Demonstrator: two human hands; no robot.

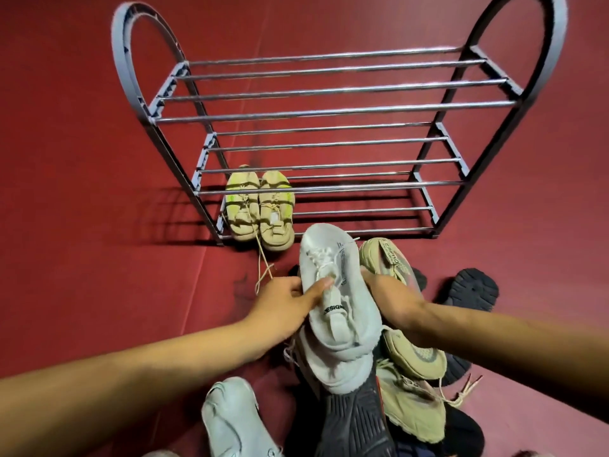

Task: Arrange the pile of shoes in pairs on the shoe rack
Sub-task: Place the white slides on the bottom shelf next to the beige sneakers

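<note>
At centre, above the pile: white sneaker (pixel 333 285), toe toward 12 o'clock
Left hand (pixel 290 306): grip holding the white sneaker, thumb on its tongue
Right hand (pixel 392 300): grip on the sneaker's 3 o'clock side; fingers hidden behind it
Shoe rack (pixel 323 110): at 12 o'clock, on the red floor (pixel 82 192)
Beige pair (pixel 260 209): side by side on the rack's lowest tier, 11 o'clock end
Pile of shoes (pixel 395 390): at 6 o'clock, beige, black and white mixed
</note>
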